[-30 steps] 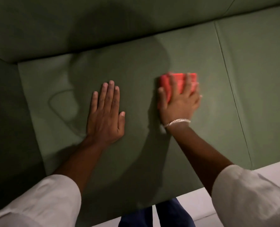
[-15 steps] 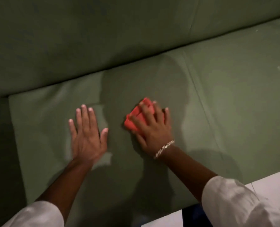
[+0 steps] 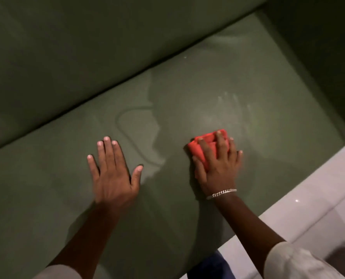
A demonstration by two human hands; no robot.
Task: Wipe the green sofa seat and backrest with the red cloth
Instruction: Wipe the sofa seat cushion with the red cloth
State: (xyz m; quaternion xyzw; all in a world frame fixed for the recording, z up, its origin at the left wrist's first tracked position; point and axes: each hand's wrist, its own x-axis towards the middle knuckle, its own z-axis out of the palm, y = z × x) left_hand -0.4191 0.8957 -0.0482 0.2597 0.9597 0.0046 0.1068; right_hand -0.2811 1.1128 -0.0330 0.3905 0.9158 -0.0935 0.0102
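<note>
The green sofa seat (image 3: 238,81) fills most of the view, with the backrest (image 3: 87,47) rising along its far side. A folded red cloth (image 3: 199,148) lies on the seat right of centre. My right hand (image 3: 218,168), with a silver bracelet on the wrist, presses flat on the cloth and covers most of it. My left hand (image 3: 113,172) rests flat on the bare seat to the left, fingers spread, holding nothing. Pale wipe streaks show on the seat beyond the cloth.
The sofa's right armrest (image 3: 318,47) stands dark at the upper right. White floor (image 3: 308,208) runs along the seat's front edge at the lower right. A blue trouser leg (image 3: 211,266) shows at the bottom edge.
The view has swung right along the sofa, bringing the right armrest into sight. My right hand has slid the cloth over the seat, and my left hand has shifted with it.
</note>
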